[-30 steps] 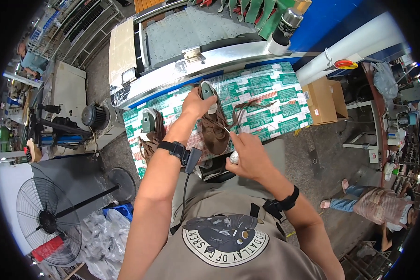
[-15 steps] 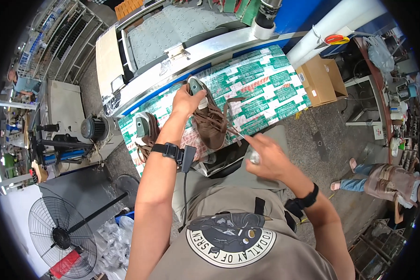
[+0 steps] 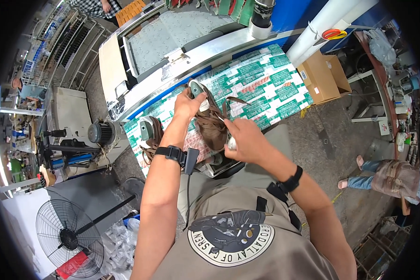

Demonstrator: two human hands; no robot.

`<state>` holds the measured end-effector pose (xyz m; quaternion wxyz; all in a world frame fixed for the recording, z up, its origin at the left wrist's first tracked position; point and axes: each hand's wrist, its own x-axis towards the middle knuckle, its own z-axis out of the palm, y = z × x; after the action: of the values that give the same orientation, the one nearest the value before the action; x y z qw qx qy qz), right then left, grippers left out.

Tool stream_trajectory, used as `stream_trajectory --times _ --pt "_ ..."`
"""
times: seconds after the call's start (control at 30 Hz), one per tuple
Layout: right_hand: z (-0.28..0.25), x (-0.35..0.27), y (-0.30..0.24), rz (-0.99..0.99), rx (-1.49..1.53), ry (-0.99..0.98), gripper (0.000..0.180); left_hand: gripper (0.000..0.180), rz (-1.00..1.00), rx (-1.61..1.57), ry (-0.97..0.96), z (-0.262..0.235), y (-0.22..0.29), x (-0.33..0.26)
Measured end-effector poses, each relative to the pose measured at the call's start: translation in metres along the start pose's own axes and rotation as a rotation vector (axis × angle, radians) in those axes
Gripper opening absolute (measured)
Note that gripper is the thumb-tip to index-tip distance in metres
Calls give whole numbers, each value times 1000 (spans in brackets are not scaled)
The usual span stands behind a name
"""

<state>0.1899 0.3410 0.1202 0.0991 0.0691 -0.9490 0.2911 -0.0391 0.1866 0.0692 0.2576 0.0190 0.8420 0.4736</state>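
Note:
My left hand [image 3: 187, 103] grips the top of a brown shoe upper [image 3: 210, 125] mounted on a grey-green last [image 3: 196, 88], holding it upright over the workbench. My right hand [image 3: 245, 138] is closed on the shoe's lower right side, pinching a brown lace [image 3: 232, 100] that loops out to the right. A second brown shoe on a last [image 3: 148, 132] stands to the left on the green-and-white patterned bench cover [image 3: 266, 79]. Both wrists carry black bands; a cable hangs from the left one.
A metal machine bed [image 3: 172, 37] runs behind the bench. A cardboard box [image 3: 323, 77] sits at the right, a white pipe [image 3: 329, 21] above it. A motor stand [image 3: 98, 133] and floor fan [image 3: 70, 238] are at the left. Another person's legs [image 3: 382, 172] show at the right.
My right hand, which had pulled away from the shoe toward my body half a second ago, has come back against the shoe's side. My left hand has kept its hold on the last.

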Motion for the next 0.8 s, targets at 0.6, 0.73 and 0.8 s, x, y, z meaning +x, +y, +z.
stream_trajectory --times 0.6,0.73,0.8 --pt "32 40 -20 -78 -7 -9 75 92 -6 -93 -349 -30 25 -29" --pt "31 36 -25 -54 42 -49 74 81 104 -46 -262 -25 29 -37" --pt "30 29 -25 -45 56 -53 74 83 124 -33 -257 -21 15 -28"
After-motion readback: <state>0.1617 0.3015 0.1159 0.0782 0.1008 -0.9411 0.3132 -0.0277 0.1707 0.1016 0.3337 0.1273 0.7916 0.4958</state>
